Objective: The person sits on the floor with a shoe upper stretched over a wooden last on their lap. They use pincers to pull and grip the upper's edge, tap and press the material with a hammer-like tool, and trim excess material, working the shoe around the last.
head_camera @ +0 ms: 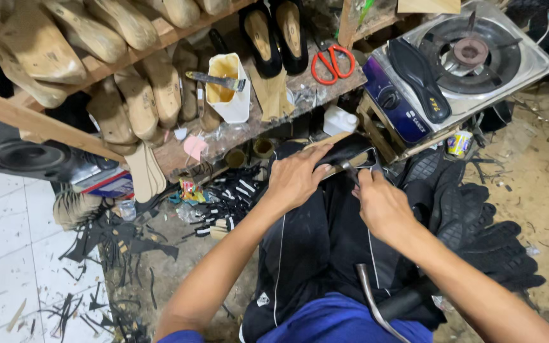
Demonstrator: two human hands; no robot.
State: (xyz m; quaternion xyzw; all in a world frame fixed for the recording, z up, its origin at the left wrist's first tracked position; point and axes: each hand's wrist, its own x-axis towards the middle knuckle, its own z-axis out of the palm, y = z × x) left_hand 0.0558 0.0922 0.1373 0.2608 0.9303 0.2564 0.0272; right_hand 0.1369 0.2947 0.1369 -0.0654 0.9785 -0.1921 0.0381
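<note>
On my lap I hold a black shoe upper stretched over a last (pixel 344 152). My left hand (pixel 295 178) grips it from the left, fingers wrapped over its top. My right hand (pixel 379 200) is shut on a small metal tool (pixel 354 166) whose tip touches the shoe's edge. A hammer (pixel 376 303) with a curved metal head and black handle lies across my right thigh.
A wooden shelf (pixel 179 152) holds wooden lasts (pixel 141 105), a white glue container with a brush (pixel 229 86), black shoes (pixel 274 35) and red scissors (pixel 333 62). A gas stove (pixel 471 57) with a black sole on it stands right. Black soles (pixel 478 228) are piled beside my right leg; scraps litter the floor.
</note>
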